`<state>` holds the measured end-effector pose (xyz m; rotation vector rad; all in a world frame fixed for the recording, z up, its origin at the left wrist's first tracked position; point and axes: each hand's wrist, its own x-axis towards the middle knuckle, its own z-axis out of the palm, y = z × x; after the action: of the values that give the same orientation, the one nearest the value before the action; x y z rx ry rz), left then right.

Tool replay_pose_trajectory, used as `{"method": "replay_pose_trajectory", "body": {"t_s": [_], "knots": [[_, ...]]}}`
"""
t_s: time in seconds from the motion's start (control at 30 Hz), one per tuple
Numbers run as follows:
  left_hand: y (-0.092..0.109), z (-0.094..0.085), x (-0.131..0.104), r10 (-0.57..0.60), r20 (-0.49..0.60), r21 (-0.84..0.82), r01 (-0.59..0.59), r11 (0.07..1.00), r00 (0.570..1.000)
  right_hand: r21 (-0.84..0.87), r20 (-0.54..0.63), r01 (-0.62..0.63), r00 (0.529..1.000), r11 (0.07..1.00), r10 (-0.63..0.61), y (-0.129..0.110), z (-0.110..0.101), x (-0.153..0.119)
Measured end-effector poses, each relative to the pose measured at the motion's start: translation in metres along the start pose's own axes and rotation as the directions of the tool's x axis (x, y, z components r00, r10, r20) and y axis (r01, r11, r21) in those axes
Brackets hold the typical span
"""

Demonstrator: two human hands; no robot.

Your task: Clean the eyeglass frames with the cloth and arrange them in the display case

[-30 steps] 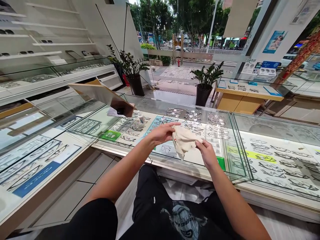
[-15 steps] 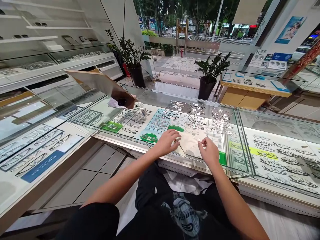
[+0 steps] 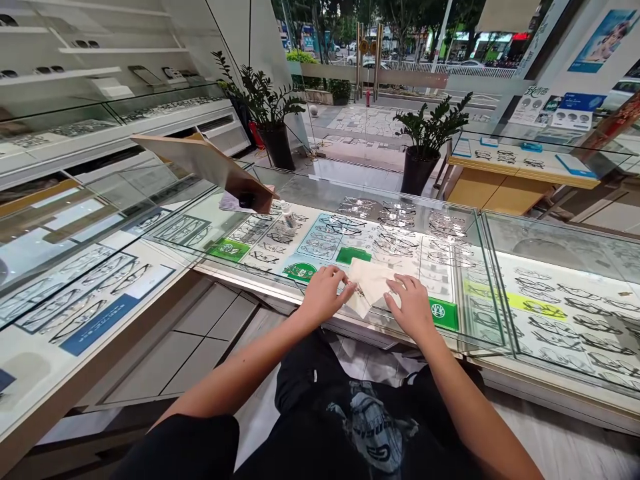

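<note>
A pale cream cloth [image 3: 374, 277] lies on the glass countertop in front of me, between my two hands. My left hand [image 3: 324, 295] is at the cloth's left edge, its fingers curled towards the thumb around something small that I cannot make out. Just past that thumb, a small dark and golden piece [image 3: 359, 291] shows against the cloth. On the cloth's right side rests my right hand [image 3: 411, 305], palm down with the fingers apart, holding nothing.
Under the glass are rows of eyeglasses [image 3: 395, 243] and green cards [image 3: 444, 313]. A small white bottle [image 3: 287, 215] stands on the counter beside a tilted wooden-framed panel [image 3: 210, 167]. Glass cases continue on both sides. Potted plants [image 3: 423, 163] stand beyond the counter.
My right hand has gone from curled fingers to spread ones, laid on the cloth. The cloth now shows wider and flatter. The thin dark rod near my left hand no longer shows.
</note>
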<state>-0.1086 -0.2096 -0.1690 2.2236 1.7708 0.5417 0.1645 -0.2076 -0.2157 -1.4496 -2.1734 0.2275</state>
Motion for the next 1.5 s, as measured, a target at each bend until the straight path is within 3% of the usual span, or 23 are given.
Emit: {"method": "replay_pose_trajectory", "body": {"t_s": [0.17,0.3,0.37,0.47,0.53,0.6,0.67,0.73,0.83,1.03,1.17,1.27,1.37,1.43,1.5], "knots": [[0.011,0.004,0.001,-0.131,0.119,-0.176,0.151,0.973,0.984,-0.008,0.023,-0.012,1.000,1.000,0.012,-0.001,-0.001,-0.001],[0.000,-0.008,0.015,-0.155,0.163,-0.310,0.200,0.930,0.974,-0.016,0.019,-0.009,1.000,1.000,0.010,-0.001,-0.002,-0.002],[-0.010,-0.020,0.026,-0.176,0.145,-0.255,0.209,0.944,0.974,-0.009,0.027,0.031,0.999,0.999,-0.030,-0.002,-0.003,-0.002],[-0.021,-0.034,0.037,-0.217,0.041,-0.019,0.218,0.976,0.975,0.018,0.071,0.126,0.989,0.992,-0.127,-0.005,-0.006,-0.002],[-0.022,-0.033,0.038,-0.123,-0.008,0.104,0.124,0.987,0.992,0.031,0.084,0.153,0.984,0.988,-0.155,-0.007,-0.007,-0.002],[-0.021,-0.023,0.032,0.078,0.056,0.133,-0.085,0.987,0.995,0.039,0.063,0.145,0.987,0.989,-0.147,-0.007,-0.008,-0.002],[-0.021,-0.008,0.023,0.261,0.177,0.095,-0.280,0.955,0.949,0.044,0.030,0.126,0.991,0.991,-0.127,-0.007,-0.008,-0.003],[-0.022,0.005,0.015,0.334,0.269,0.067,-0.364,0.929,0.903,0.044,0.008,0.103,0.995,0.994,-0.104,-0.005,-0.007,-0.005],[-0.026,0.011,0.011,0.329,0.340,0.066,-0.372,0.926,0.881,0.044,-0.011,0.076,0.997,0.996,-0.076,-0.004,-0.006,-0.006],[-0.038,-0.011,0.033,0.287,0.450,0.047,-0.344,0.938,0.846,0.072,-0.068,0.044,0.997,0.996,-0.039,0.001,-0.003,-0.008],[-0.048,-0.013,0.035,0.234,0.421,0.097,-0.300,0.949,0.876,0.099,-0.101,0.011,0.995,0.995,-0.001,0.003,0.000,-0.010],[-0.052,-0.011,0.036,0.280,0.442,0.086,-0.351,0.932,0.852,0.108,-0.107,0.001,0.994,0.994,0.011,0.003,0.001,-0.011],[-0.053,-0.023,0.061,0.271,0.402,0.083,-0.329,0.941,0.875,0.103,-0.101,-0.003,0.995,0.995,0.013,0.002,0.001,-0.010],[-0.055,-0.037,0.093,0.234,0.277,0.135,-0.279,0.951,0.932,0.101,-0.100,-0.006,0.995,0.995,0.016,0.002,0.001,-0.010],[-0.058,-0.050,0.132,0.213,0.176,0.200,-0.247,0.948,0.961,0.105,-0.101,-0.013,0.995,0.994,0.024,0.001,0.001,-0.010]]}}
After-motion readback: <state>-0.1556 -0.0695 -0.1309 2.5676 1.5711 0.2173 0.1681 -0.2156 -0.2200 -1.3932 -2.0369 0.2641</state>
